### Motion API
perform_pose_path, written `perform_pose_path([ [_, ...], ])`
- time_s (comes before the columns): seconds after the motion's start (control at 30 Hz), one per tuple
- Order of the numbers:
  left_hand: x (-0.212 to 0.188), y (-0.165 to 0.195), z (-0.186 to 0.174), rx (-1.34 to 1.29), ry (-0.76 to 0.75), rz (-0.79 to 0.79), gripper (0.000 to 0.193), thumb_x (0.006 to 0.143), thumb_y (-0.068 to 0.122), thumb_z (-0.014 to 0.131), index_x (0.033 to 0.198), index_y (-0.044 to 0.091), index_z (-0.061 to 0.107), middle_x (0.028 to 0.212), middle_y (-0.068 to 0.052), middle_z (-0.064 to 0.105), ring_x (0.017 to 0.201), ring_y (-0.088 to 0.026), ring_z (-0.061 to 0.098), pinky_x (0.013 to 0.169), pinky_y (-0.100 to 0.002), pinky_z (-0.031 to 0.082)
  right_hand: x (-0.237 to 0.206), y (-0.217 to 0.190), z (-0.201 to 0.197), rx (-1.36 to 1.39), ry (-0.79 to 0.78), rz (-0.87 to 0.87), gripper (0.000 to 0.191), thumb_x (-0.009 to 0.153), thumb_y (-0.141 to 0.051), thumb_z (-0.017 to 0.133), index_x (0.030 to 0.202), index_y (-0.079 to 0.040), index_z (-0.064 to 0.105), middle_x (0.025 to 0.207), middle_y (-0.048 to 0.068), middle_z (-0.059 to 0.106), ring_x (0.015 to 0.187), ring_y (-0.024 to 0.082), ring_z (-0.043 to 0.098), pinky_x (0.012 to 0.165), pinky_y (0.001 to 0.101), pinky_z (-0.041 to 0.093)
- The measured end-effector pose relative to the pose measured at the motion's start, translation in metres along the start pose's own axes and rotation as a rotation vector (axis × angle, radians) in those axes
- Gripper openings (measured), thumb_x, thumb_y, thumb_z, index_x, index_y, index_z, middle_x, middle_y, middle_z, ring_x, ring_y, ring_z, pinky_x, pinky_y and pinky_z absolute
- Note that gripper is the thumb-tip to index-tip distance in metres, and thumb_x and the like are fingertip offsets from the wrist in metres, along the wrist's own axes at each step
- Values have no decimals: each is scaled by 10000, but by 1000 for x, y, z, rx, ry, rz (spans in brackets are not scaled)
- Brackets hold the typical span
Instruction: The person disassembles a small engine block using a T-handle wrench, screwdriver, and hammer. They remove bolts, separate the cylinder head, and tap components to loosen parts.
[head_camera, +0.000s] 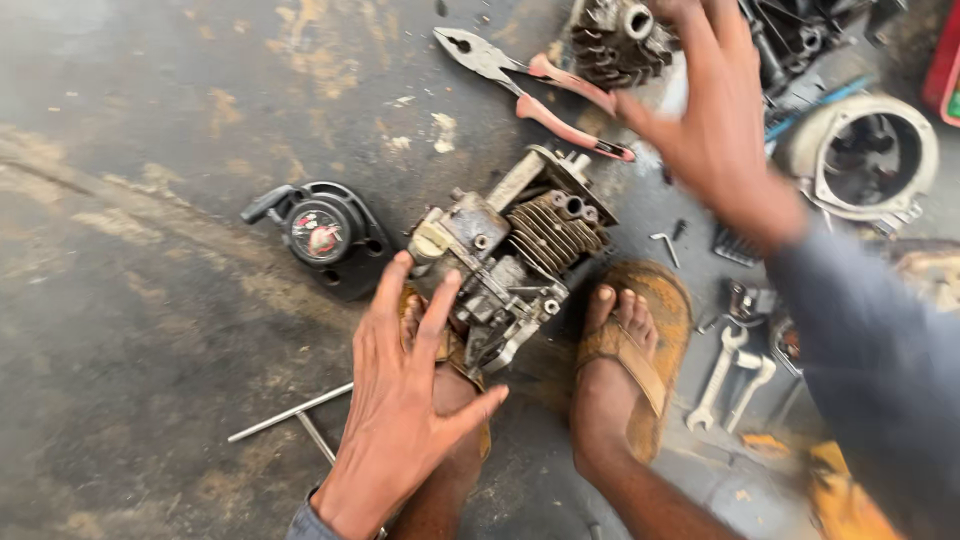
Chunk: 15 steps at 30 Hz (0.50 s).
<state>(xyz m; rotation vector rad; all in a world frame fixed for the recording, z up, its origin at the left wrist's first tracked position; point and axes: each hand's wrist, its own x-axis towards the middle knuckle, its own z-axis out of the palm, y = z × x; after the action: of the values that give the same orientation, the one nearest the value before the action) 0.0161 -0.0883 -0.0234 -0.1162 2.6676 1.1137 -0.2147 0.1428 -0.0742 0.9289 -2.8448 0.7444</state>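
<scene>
- The left hand (405, 400) is laid flat with its fingers spread, gripping nothing; its fingertips are set against the near side of a small engine block (510, 262) (finned cylinder, greasy grey metal).
- The right hand (715, 130) is stretched out above the floor, fingers apart and empty, its fingertips just beside the red handles of a pair of pliers (530, 85); whether they are touched cannot be told.
- The engine block is placed on the dark concrete floor (130, 300), between two feet in worn sandals; the right foot (625, 345) is seen just beside it, the other is mostly covered by the left hand.
- A black recoil starter cover (322, 232) is found to the left of the block, near but apart.
- A thin T-shaped rod (295, 412) is laid on the floor by the left wrist.
- Two open-ended spanners (730, 378) are seen to the right of the sandal.
- A round pale housing (865, 155) and a second finned engine part (615, 40) are placed further off, at the upper right (partly blurred).
</scene>
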Motion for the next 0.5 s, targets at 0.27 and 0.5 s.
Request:
perform_pose_path([
  [0.27,12,-10,12,-35,-11,-44,1125,619,376,921,1558,152,343,1618,-239,160,1446,-477,264,1134,-580,291,-181,-75,34,823,-423,831,175,851,-4,687,998,-67,758,894,25,770,792,102,708,727,273,576],
  [0.5,12,-7,13,-47,-10,-67,1103,631,358,918,1549,128,351,1610,-249,194,1448,-474,282,1122,-588,295,-191,-82,64,882,-332,881,169,860,-104,713,1007,-20,713,859,26,720,819,108,653,746,253,517],
])
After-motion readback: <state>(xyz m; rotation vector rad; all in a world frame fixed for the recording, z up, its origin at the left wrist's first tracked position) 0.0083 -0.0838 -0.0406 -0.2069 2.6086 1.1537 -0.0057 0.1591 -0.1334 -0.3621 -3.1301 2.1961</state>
